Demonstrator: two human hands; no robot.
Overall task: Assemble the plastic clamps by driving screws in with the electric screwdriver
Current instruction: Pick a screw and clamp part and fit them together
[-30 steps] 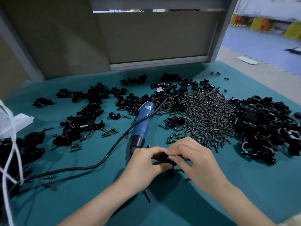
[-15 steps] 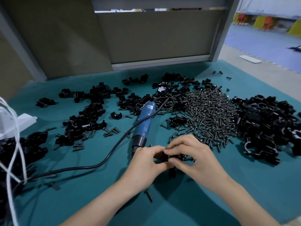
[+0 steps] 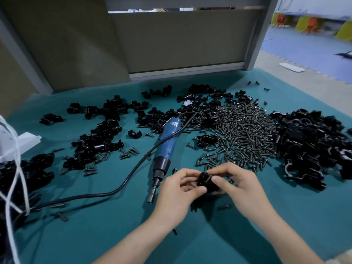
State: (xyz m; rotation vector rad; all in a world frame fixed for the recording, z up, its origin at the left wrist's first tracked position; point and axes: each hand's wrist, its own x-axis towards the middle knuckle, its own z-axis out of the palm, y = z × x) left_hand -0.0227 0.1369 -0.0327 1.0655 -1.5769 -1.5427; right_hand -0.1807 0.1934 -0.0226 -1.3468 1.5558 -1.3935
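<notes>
Both hands hold one black plastic clamp (image 3: 205, 181) just above the teal table cover near the front middle. My left hand (image 3: 179, 191) grips its left side with curled fingers and thumb. My right hand (image 3: 238, 183) pinches its right side and top. The blue electric screwdriver (image 3: 167, 141) lies on the cover just left of my hands, its bit pointing toward me, its black cord (image 3: 106, 193) running off to the left. A big heap of dark screws (image 3: 242, 134) lies behind my right hand.
A large pile of black clamp parts (image 3: 316, 145) sits at the right, smaller clusters (image 3: 101, 138) at the left and back. Loose screws (image 3: 224, 207) lie near my hands. A white object with cords (image 3: 15, 141) is at the left edge. A grey partition (image 3: 181, 42) stands behind.
The hands have lifted and turned the clamp slightly, so it now shows between the fingers. The screwdriver's bit is uncovered now. The view has shifted a little.
</notes>
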